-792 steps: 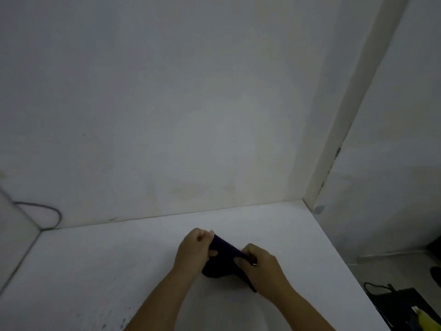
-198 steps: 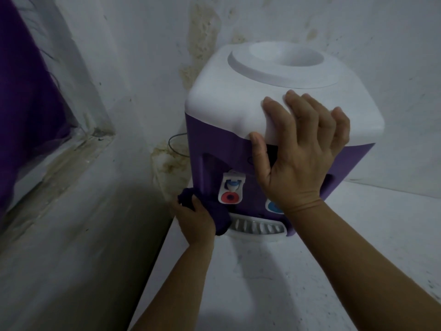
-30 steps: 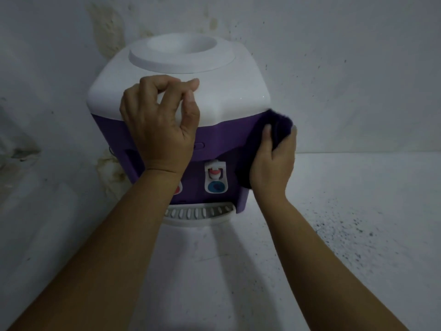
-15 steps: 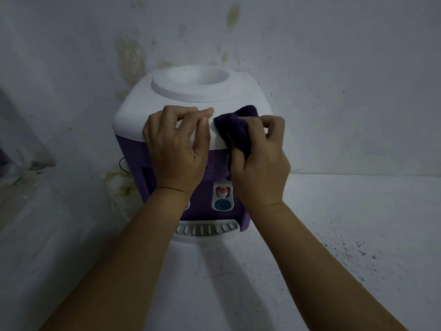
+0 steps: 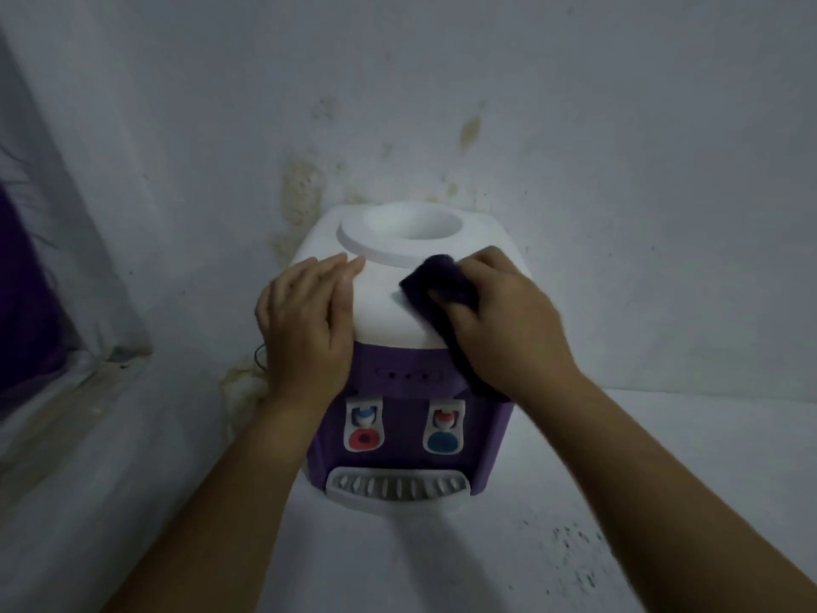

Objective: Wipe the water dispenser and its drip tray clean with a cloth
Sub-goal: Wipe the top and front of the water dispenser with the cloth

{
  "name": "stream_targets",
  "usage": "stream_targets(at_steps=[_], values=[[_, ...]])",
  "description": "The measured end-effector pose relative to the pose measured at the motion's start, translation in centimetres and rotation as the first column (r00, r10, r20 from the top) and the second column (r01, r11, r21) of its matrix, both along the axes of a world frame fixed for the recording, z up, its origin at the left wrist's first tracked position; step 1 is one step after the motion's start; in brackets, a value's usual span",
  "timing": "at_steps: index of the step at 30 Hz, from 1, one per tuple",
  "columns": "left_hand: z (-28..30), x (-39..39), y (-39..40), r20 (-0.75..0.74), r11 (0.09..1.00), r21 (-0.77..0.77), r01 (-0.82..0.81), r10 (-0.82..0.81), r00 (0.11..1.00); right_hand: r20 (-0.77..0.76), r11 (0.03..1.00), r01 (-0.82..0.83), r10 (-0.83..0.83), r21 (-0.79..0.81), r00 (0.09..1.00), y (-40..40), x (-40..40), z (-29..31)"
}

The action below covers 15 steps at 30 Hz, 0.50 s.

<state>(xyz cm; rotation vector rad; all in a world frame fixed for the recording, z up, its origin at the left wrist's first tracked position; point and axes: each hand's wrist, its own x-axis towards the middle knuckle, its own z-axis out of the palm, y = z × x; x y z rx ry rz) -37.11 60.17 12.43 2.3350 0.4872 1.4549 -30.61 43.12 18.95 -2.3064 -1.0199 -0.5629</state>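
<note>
A small water dispenser [image 5: 389,316] with a white top and a purple body stands on a white counter against the wall. Its white slotted drip tray [image 5: 398,488] juts out at the bottom front, below a red tap and a blue tap. My left hand [image 5: 309,329] lies flat with straight fingers on the top's left side. My right hand [image 5: 508,320] holds a dark purple cloth [image 5: 435,283] and presses it on the top's right front part. Part of the cloth hangs down under my palm over the purple front.
The white counter [image 5: 442,559] spreads in front and to the right, with dark specks at the right. A stained white wall [image 5: 442,104] rises right behind the dispenser. At the left is a window ledge [image 5: 66,391] with purple fabric [image 5: 22,280] above it.
My right hand with the cloth has slid further onto the dispenser's white top. My left hand's fingers have flattened. The view has tilted so that the taps and tray show fully.
</note>
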Motion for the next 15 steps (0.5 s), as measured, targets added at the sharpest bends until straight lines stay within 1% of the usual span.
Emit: stream_targets(at_steps=[1,3,4,5,6,9,10,11,13,15], values=[[0.0,0.0,0.1,0.004,1.000,0.000,0.012,-0.012,1.000,-0.053,0.996,0.086,-0.087,-0.012,0.995,-0.5,1.2,0.5],[-0.1,0.1,0.2,0.014,0.999,-0.017,0.029,-0.029,0.999,-0.144,0.960,0.273,-0.278,-0.057,0.950,-1.0,3.4,1.7],[-0.2,0.2,0.1,0.022,0.999,-0.030,0.032,-0.032,0.999,-0.164,0.944,0.322,-0.329,-0.071,0.930,-0.7,3.9,2.0],[-0.1,0.2,0.1,0.037,0.999,-0.043,0.032,-0.031,0.999,-0.141,0.941,0.328,-0.337,-0.085,0.931,0.2,3.6,2.2],[-0.2,0.3,0.0,0.046,0.998,-0.055,0.032,-0.029,0.999,-0.111,0.949,0.298,-0.308,-0.100,0.945,1.3,2.8,2.1],[-0.2,0.4,-0.1,0.060,0.998,-0.063,0.029,-0.025,0.998,-0.027,0.992,0.067,-0.070,-0.103,0.997,4.0,-0.5,1.7],[-0.2,0.4,0.0,0.058,0.998,-0.059,0.027,-0.024,0.998,-0.019,0.994,0.017,-0.019,-0.107,1.000,4.0,-1.0,1.6],[-0.3,0.4,0.1,0.055,0.998,-0.053,0.029,-0.026,0.998,-0.038,0.994,0.010,-0.014,-0.104,0.999,3.5,-0.8,1.7],[-0.3,0.3,0.2,0.050,0.998,-0.044,0.036,-0.034,0.998,-0.121,0.993,0.100,-0.108,-0.070,0.987,1.8,0.8,1.8],[-0.3,0.3,0.3,0.044,0.998,-0.046,0.035,-0.033,0.998,-0.154,0.960,0.279,-0.277,-0.015,0.948,0.6,2.0,1.7]])
